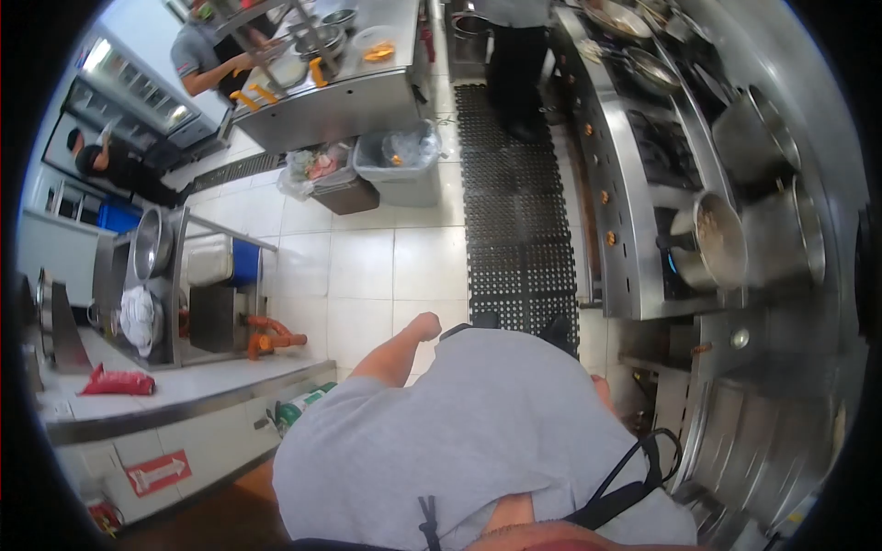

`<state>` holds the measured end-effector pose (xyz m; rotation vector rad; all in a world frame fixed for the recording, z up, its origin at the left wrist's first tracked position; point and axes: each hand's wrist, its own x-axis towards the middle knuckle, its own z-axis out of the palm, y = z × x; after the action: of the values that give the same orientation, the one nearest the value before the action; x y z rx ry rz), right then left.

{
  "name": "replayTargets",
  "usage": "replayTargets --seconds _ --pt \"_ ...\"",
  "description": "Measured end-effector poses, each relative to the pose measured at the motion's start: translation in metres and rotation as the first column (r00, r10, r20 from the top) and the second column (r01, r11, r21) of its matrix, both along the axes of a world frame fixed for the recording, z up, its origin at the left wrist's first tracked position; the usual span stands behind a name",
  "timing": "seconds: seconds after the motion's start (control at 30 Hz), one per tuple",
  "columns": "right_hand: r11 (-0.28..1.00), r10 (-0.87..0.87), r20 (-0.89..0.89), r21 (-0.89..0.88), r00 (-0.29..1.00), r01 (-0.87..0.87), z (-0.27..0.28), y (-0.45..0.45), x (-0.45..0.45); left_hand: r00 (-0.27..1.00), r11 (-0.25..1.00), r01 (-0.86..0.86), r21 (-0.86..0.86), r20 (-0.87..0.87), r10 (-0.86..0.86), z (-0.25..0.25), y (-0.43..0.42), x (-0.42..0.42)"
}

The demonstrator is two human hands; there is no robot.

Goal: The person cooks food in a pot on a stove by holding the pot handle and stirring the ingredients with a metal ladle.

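Note:
My left hand (424, 326) hangs in front of my left hip above the tiled floor, its fingers curled in, and nothing shows in it. It touches no object. On my other side, only a sliver of my right arm or hand (602, 390) shows beside the grey shirt, near the stove's end; its fingers are hidden. On the stove (625, 202) to my right, a pot (719, 241) with something pale and brownish in it sits by a blue flame. Larger metal pots (758, 133) stand behind it.
A black perforated mat (514, 211) runs ahead along the stove, with a person in dark trousers (516, 69) at its far end. Two bins (397, 188) stand below a steel counter (340, 115). At left, a ledge (211, 381) bears a red packet (118, 381).

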<state>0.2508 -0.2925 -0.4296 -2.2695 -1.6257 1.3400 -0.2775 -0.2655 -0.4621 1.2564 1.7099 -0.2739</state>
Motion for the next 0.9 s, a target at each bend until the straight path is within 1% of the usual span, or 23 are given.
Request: replayTargets --seconds 0.03,0.07,0.1,0.13,0.17,0.2,0.23,0.3,0.33,0.37,0.4,0.47,0.57,0.6,0.63,0.67,0.7,0.73,0.77,0.8,0.83,0.87,0.9 --pt "0.996 0.078 0.086 0.039 0.993 -0.082 -0.002 -0.001 0.0 1.0 0.999 0.018 0.028 -0.008 -0.018 -0.002 0.001 0.001" --pt "0.997 -0.057 -0.109 -0.049 0.992 0.052 -0.008 -0.002 0.0 0.997 0.997 0.071 0.024 -0.005 -0.071 -0.004 0.002 0.002" --pt "0.974 -0.208 -0.289 -0.145 0.935 0.172 -0.01 0.002 0.001 0.994 0.994 0.11 0.02 0.009 -0.11 -0.006 0.003 0.003" --pt "0.966 -0.245 -0.226 -0.14 0.943 0.217 0.016 0.01 -0.013 0.989 0.989 0.148 0.02 0.021 -0.148 -0.007 0.006 0.004" --pt "0.956 -0.28 -0.164 -0.137 0.946 0.259 0.049 0.017 -0.03 0.996 0.996 0.076 0.038 0.048 -0.077 -0.003 0.005 0.008" --pt "0.948 -0.291 -0.176 -0.188 0.941 0.258 0.036 0.019 -0.021 0.991 0.992 0.123 0.043 0.05 -0.125 0.0 0.005 0.012" --pt "0.94 -0.295 -0.192 -0.236 0.936 0.248 0.022 0.02 -0.012 0.988 0.985 0.143 0.098 0.044 -0.148 0.002 0.006 0.014" --pt "0.932 -0.33 -0.192 -0.222 0.924 0.287 0.022 0.023 -0.013 0.98 0.969 0.186 0.161 0.036 -0.194 0.002 0.007 0.015" --pt "0.932 -0.332 -0.188 -0.216 0.924 0.29 0.025 0.025 -0.017 0.984 0.977 0.145 0.155 0.078 -0.158 -0.001 0.007 0.014" --pt "0.902 -0.407 -0.223 -0.253 0.886 0.35 0.029 0.025 -0.02 0.986 0.984 0.1 0.148 0.12 -0.118 -0.004 0.008 0.013" --pt "0.896 -0.423 -0.225 -0.248 0.878 0.368 0.03 0.024 -0.021 0.983 0.981 0.12 0.153 0.118 -0.139 -0.007 0.009 0.012" --pt "0.908 -0.401 -0.229 -0.225 0.887 0.353 0.035 0.021 -0.023 0.976 0.96 0.201 0.193 0.044 -0.213 -0.012 0.013 0.01" --pt "0.889 -0.43 -0.23 -0.278 0.873 0.365 0.029 0.016 -0.019 0.97 0.959 0.223 0.173 0.063 -0.236 -0.009 0.021 0.008" --pt "0.885 -0.44 -0.233 -0.275 0.867 0.375 0.02 0.013 -0.015 0.967 0.961 0.228 0.16 0.078 -0.242 -0.02 0.021 0.002" --pt "0.931 -0.342 -0.211 -0.205 0.916 0.301 0.006 0.007 -0.007 0.964 0.957 0.239 0.162 0.076 -0.254 -0.043 0.02 -0.006" --pt "0.966 -0.242 -0.181 -0.138 0.953 0.219 -0.001 0.002 -0.004 0.95 0.935 0.265 0.237 0.104 -0.295 -0.071 0.019 -0.016" --pt "0.963 -0.254 -0.183 -0.138 0.95 0.231 0.003 -0.001 -0.006 0.94 0.92 0.282 0.272 0.116 -0.322 -0.071 0.021 -0.016" --pt "0.963 -0.246 -0.131 -0.144 0.96 0.228 0.012 -0.002 -0.007 0.928 0.904 0.297 0.308 0.127 -0.349 -0.071 0.023 -0.016" --pt "0.963 -0.237 -0.078 -0.151 0.968 0.223 0.016 -0.003 -0.008 0.967 0.957 0.197 0.213 0.116 -0.225 -0.045 0.025 -0.005" --pt "0.96 -0.247 -0.079 -0.153 0.966 0.233 0.014 -0.004 -0.007 0.991 0.989 0.087 0.117 0.09 -0.098 -0.043 0.025 -0.002" --pt "0.956 -0.244 -0.072 -0.187 0.967 0.227 0.012 -0.006 -0.006 0.99 0.989 0.096 0.114 0.089 -0.107 -0.048 0.024 -0.005" --pt "0.95 -0.24 -0.064 -0.22 0.969 0.221 0.011 -0.007 -0.005 0.972 0.958 0.164 0.233 0.128 -0.198 -0.049 0.023 -0.007" --pt "0.927 -0.314 -0.101 -0.245 0.944 0.282 0.018 -0.008 -0.009 0.944 0.91 0.222 0.351 0.157 -0.291 -0.057 0.021 -0.011"
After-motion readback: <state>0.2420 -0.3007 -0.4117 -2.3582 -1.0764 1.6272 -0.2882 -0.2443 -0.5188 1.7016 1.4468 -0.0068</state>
